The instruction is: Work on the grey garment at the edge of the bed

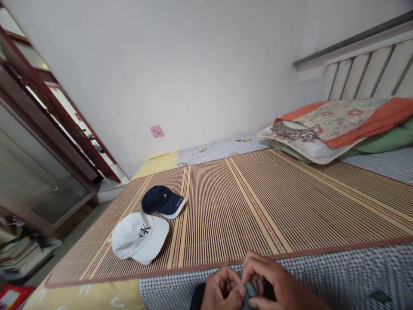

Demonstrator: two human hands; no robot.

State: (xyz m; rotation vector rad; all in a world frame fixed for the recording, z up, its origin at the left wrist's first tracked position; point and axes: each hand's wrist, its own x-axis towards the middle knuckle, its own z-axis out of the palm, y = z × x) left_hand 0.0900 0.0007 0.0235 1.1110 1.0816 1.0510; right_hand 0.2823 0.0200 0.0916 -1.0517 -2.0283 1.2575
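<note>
My left hand (222, 289) and my right hand (274, 282) meet at the bottom edge of the view, over the near side of the bed. Both have their fingers curled and pinched on a small dark grey item (250, 292), mostly hidden by the fingers; a dark cloth (197, 297) lies under the left hand. On the striped bamboo mat (258, 202), to the left, lie a white cap (140, 237) with black letters and, just beyond it, a navy cap (163, 201).
Stacked pillows (325, 129) rest at the bed's far right, below a slatted headboard (364, 64). A white wall with a pink sticker (157, 131) runs behind. A wood-framed glass door (38, 142) and cluttered books (19, 254) are on the left.
</note>
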